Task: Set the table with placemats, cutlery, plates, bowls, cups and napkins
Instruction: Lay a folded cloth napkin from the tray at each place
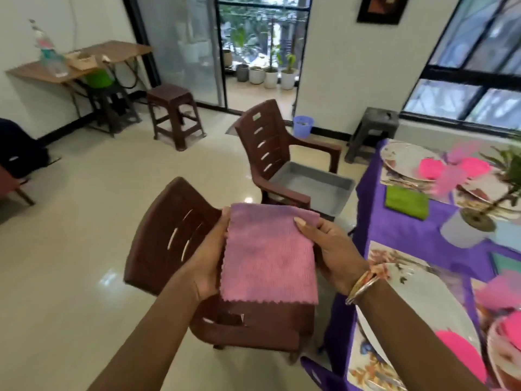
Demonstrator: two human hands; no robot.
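I hold a folded pink napkin (pixel 269 255) in front of me, above a brown plastic chair (pixel 180 244). My left hand (pixel 207 258) grips its left edge and my right hand (pixel 332 249) pinches its upper right corner with the thumb on top. At the right stands the table under a purple cloth (pixel 406 230). On it lie floral placemats, a white plate (pixel 423 300) with a pink bowl (pixel 462 354) near me, a second plate (pixel 406 159) with pink bowls farther off, and a folded green napkin (pixel 406 201).
A second brown chair (pixel 270 153) holds a grey tray (pixel 313 184). A potted plant in a white pot (pixel 462 230) stands on the table. Stools, a side table with a bottle, and a blue bin (pixel 303 126) stand farther back on the tiled floor.
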